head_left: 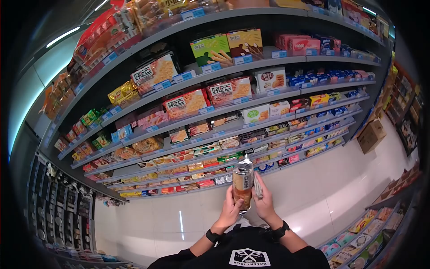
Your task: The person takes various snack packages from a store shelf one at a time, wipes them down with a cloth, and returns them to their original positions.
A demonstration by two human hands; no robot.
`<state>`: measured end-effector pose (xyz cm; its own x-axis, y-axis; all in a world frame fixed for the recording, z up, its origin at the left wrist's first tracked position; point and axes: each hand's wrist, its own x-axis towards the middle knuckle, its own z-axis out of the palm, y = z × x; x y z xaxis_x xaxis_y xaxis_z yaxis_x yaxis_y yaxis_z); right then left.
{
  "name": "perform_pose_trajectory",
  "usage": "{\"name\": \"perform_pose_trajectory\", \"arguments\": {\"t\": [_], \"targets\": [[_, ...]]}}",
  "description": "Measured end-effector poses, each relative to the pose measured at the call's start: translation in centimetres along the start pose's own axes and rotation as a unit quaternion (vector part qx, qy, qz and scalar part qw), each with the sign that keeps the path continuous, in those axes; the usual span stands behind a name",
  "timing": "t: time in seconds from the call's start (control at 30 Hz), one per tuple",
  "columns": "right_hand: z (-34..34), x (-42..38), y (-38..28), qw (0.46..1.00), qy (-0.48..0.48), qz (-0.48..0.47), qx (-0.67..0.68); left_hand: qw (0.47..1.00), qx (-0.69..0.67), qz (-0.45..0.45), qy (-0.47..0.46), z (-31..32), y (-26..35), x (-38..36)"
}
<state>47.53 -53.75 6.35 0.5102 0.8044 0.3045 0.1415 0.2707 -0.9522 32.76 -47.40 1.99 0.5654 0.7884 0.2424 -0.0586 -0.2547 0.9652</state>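
In front of my chest, my left hand (pixel 230 208) is wrapped round a tall snack packet (pixel 242 184) with brown and silver wrapping. The packet stands upright, its crinkled silver end pointing up towards the shelves. My right hand (pixel 265 202) is closed at the packet's right side, with a thin grey folded thing (pixel 258 187) in its fingers. That grey thing may be a cloth; its kind is too small to tell. Each wrist wears a dark band.
Ahead, a long grey shelf unit (pixel 215 134) carries boxed and bagged snacks on several tiers, with blue price tags. A cardboard box (pixel 371 136) stands on the pale tiled floor (pixel 309 184) at the right. More racks of goods (pixel 365 231) flank the aisle at lower right and left.
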Motion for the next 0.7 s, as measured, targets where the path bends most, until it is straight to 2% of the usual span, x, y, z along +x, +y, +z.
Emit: {"name": "perform_pose_trajectory", "arguments": {"t": [0.03,0.1,0.17,0.2,0.23,0.3,0.33,0.4,0.43,0.5,0.6,0.63,0.7], "targets": [[-0.3,-0.7,0.6,1.000,-0.013,-0.006,-0.003,1.000,-0.004,0.005,0.013,0.2,0.0,-0.1],[-1.3,-2.2,2.3,0.979,-0.141,0.127,-0.071,0.994,-0.070,0.001,0.089,0.7,-0.1,-0.1],[-1.9,-2.9,3.0,0.958,-0.221,0.158,-0.092,0.993,-0.036,0.015,0.109,0.2,-0.1,-0.4],[-2.1,-3.6,5.1,0.958,-0.228,0.168,-0.037,0.994,-0.034,0.025,0.100,0.2,-0.2,-0.7],[-2.3,-4.2,7.5,0.952,-0.225,0.198,0.054,0.995,-0.032,0.033,0.091,0.2,-0.1,-0.7],[-3.2,-4.4,7.5,0.931,-0.183,0.283,0.137,0.995,-0.037,0.025,0.085,0.6,0.6,-1.0],[-3.8,-4.4,7.5,0.932,-0.191,0.282,0.127,0.996,-0.048,0.021,0.066,1.0,0.5,-1.2],[-4.9,-4.2,7.4,0.890,-0.124,0.333,0.286,0.999,-0.027,0.015,0.043,1.8,0.4,-1.4],[-5.1,-4.3,7.2,0.891,-0.131,0.333,0.278,0.998,-0.032,0.018,0.051,2.2,0.3,-1.6],[-5.4,-4.6,6.8,0.893,-0.047,0.302,0.331,1.000,0.000,-0.003,0.031,3.0,0.5,-1.7],[-5.7,-4.7,6.5,0.906,-0.007,0.285,0.313,1.000,-0.007,-0.009,0.007,4.1,1.5,-1.3],[-6.0,-4.8,6.5,0.907,-0.008,0.284,0.310,1.000,-0.010,-0.007,0.009,4.4,1.2,-1.2],[-6.8,-4.8,6.6,0.912,-0.016,0.280,0.300,0.997,0.066,0.032,0.016,4.9,0.3,-0.8]]}}
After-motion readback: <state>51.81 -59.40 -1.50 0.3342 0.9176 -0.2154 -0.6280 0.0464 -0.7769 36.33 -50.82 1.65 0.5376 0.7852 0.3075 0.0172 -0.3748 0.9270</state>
